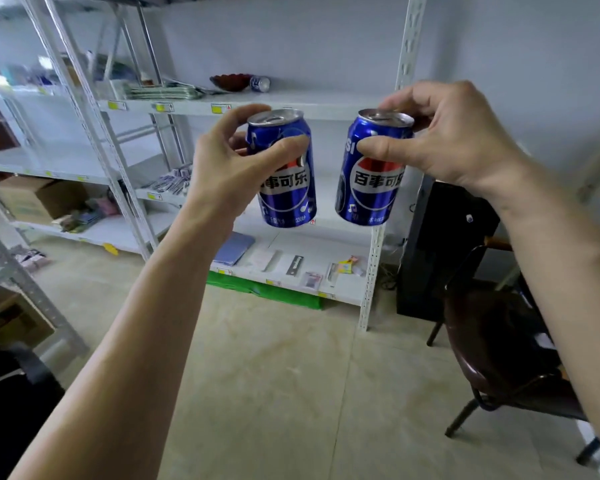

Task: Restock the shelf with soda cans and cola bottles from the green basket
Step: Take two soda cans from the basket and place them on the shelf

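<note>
A person's two bare hands hold a blue soda can apiece in the air before a white metal shelf (302, 109). The left hand (236, 168) grips the left can (286, 188) near its top, thumb across the front of the label and fingers curled round the back. The right hand (454, 143) pinches the right can (369, 181) just under its rim, thumb on the front, fingers arched over the silver lid. Both cans are upright with a slight tilt, their lower ends angled toward each other; they are near one another but apart, and neither touches the shelf.

Beyond the hands, the upper board carries a dark red bowl (229, 81) with a small blue-and-white can (260, 83) lying on its side just beside it, and a flat stack of greenish packets (163, 91) farther left. Yellow price tags line the shelf edges. Below the hands, the lowest board holds a blue folder (234, 249) and several small packets. A green object (267, 289), perhaps a bag or basket, sits on the floor under that board; the view does not show which. Under the right forearm stands a dark brown chair (499, 348). Left of the left arm, a second shelf unit holds a cardboard box (35, 199).
</note>
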